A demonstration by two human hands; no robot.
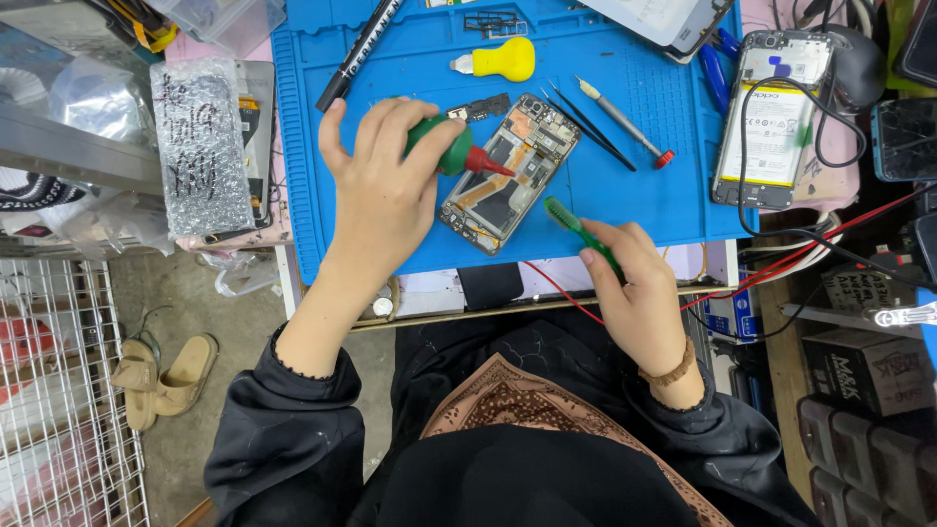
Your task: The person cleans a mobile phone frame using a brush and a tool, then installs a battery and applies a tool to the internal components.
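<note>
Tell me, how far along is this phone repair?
Done: the opened phone lies back off, insides bare, on the blue mat. In hand: the left hand tips a green bottle onto it; the right hand holds a green brush. Left: closing it; no back cover in view.

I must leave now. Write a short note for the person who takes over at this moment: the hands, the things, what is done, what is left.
Left hand: holds the green bottle, its red nozzle on the opened phone.
Right hand: holds a green brush at the phone's lower edge.
Phone lies on the blue mat, back off, insides showing. Screwdriver and tweezers lie to its right.
Done: phone opened.
Left: closing it; its back is still off.
</note>
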